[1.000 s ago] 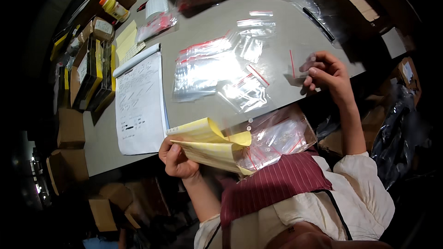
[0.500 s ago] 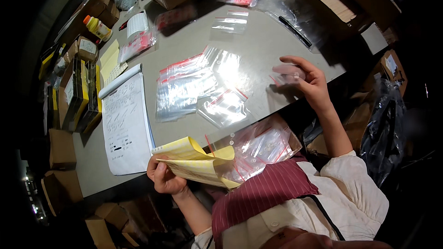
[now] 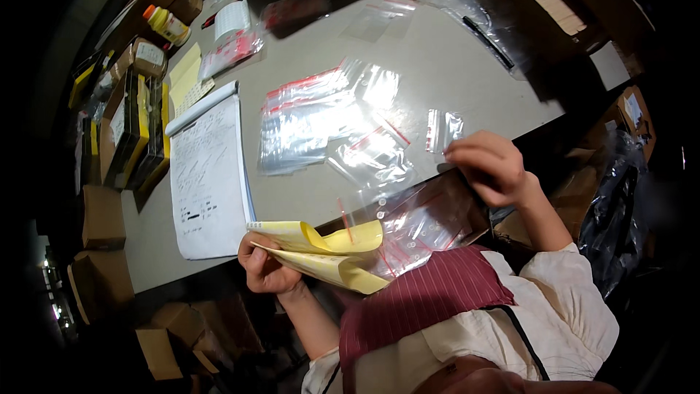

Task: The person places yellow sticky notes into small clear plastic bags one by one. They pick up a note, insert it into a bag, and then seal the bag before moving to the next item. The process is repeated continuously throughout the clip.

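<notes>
Everything here is placed against the white notepad [image 3: 209, 175] lying on the grey table [image 3: 467, 66].

Far left of the notepad stand black-and-yellow cartons [image 3: 135, 128] on edge, with plain brown boxes [image 3: 102, 215] below them along the table's near-left side. Above the notepad sit a yellow pad of paper [image 3: 184, 73], a yellow bottle with an orange cap [image 3: 166, 24] and a white paper roll [image 3: 232, 19].

Just below the notepad's lower right corner, the left hand [image 3: 264, 268] is clenched on the folded edge of a yellow envelope [image 3: 324, 252], thumb on top. It looks light and floppy, likely to bend and spill if held by one corner; a pinch near the fold seems the firmest hold.

Right of the notepad lies a loose heap of clear zip bags with red seal strips [image 3: 321, 120]. They look thin, slick and nearly weightless, and are best taken by the stiffer red strip. A larger clear bag [image 3: 423, 226] holding small pieces rests at the table's near edge, against the envelope.

Further right, the right hand [image 3: 487, 168] is curled, its fingertips pinching one small zip bag [image 3: 442, 130] just above the table. A black pen [image 3: 487, 41] lies well beyond it.
</notes>
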The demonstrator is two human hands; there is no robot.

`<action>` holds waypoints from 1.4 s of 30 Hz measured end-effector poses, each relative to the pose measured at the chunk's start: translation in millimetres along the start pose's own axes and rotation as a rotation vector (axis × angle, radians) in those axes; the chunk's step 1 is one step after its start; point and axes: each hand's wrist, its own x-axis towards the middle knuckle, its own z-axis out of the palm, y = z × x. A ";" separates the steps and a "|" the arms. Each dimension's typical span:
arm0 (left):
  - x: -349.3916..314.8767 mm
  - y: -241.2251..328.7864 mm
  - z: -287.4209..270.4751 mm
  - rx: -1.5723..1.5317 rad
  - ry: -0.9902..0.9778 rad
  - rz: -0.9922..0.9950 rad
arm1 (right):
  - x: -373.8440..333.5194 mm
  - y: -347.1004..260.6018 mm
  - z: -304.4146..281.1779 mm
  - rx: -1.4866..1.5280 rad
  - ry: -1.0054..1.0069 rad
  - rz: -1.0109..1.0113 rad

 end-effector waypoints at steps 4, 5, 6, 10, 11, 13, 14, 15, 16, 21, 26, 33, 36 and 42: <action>1.0 -1.7 -7.0 0.113 -0.003 0.043 | 1.0 11.2 7.8 -0.280 -0.009 0.123; 1.2 -2.3 -8.9 0.116 -0.016 0.045 | 3.3 16.4 9.3 -0.383 0.049 0.186; 0.7 -1.9 -10.8 0.119 -0.028 0.047 | 6.4 19.4 8.9 -0.403 0.092 0.209; 0.1 -2.3 -12.0 0.092 -0.050 0.047 | 28.1 -8.5 8.5 -0.106 -0.130 -0.086; 1.6 -2.8 -11.5 0.031 -0.054 0.036 | 26.5 -14.3 20.1 -0.150 -0.222 -0.155; 2.5 -2.3 -10.1 -0.092 -0.059 0.015 | 23.9 -22.1 43.0 -0.238 -0.237 -0.191; 2.0 -1.7 -9.0 -0.078 -0.052 0.008 | 20.0 -18.4 56.0 -0.298 -0.195 -0.221; 1.7 -1.1 -7.3 -0.063 -0.047 0.001 | 17.2 -15.9 58.6 -0.257 -0.170 -0.208; 1.5 -1.0 -6.1 -0.053 -0.038 -0.001 | 16.4 -11.8 57.6 -0.216 -0.149 -0.202; 5.9 5.6 1.7 -0.035 -0.184 -0.060 | 24.7 0.4 44.1 0.007 0.123 -0.026; 12.7 1.1 13.1 -0.034 -0.383 -0.167 | 25.6 0.6 30.3 0.040 0.145 -0.028; 18.5 -4.6 29.8 0.186 -0.384 -0.243 | 11.2 -8.1 31.5 -0.148 0.033 -0.229; 17.0 1.3 32.5 0.500 -0.277 -0.118 | -10.3 -5.6 41.1 -0.177 0.010 -0.294; 17.1 6.6 58.4 0.874 -0.464 0.152 | -0.7 -20.5 34.4 0.276 -0.081 -0.230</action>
